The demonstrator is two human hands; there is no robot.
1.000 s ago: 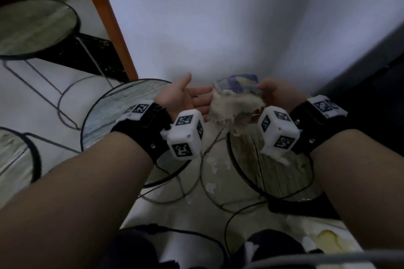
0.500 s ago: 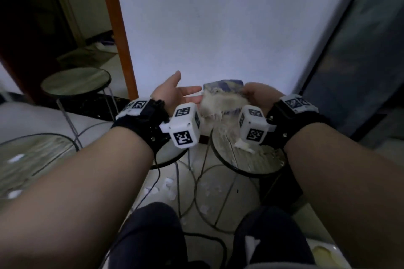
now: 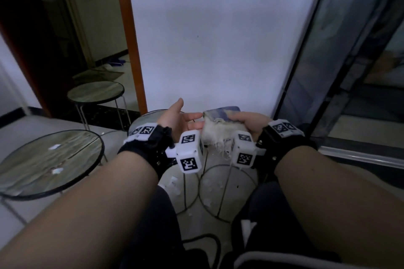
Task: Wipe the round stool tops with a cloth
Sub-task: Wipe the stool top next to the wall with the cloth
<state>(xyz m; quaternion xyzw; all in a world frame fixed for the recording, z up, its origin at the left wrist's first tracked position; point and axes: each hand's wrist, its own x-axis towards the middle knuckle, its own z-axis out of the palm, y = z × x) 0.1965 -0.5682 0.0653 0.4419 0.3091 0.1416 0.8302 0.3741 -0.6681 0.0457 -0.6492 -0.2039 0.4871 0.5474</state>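
My right hand (image 3: 251,123) grips a frayed white and blue cloth (image 3: 218,129) in front of me, at chest height. My left hand (image 3: 179,118) is held palm up beside it, fingers straight, fingertips touching the cloth's left edge. Three round stools with grey-green tops show: a large one (image 3: 50,159) at the near left with white scraps on it, one (image 3: 144,119) partly hidden behind my left wrist, and a small one (image 3: 96,91) farther back by the doorway. A stool that was under the cloth is now hidden behind my hands.
A white wall (image 3: 218,39) stands straight ahead, an orange door frame (image 3: 131,39) at the left and a dark glass sliding door (image 3: 349,61) at the right. Wire stool legs and white scraps (image 3: 175,183) lie on the floor between my knees.
The view has tilted upward, so the stools sit lower and more wall shows. Both hands keep the same pose, the right holding the cloth, the left open beside it.
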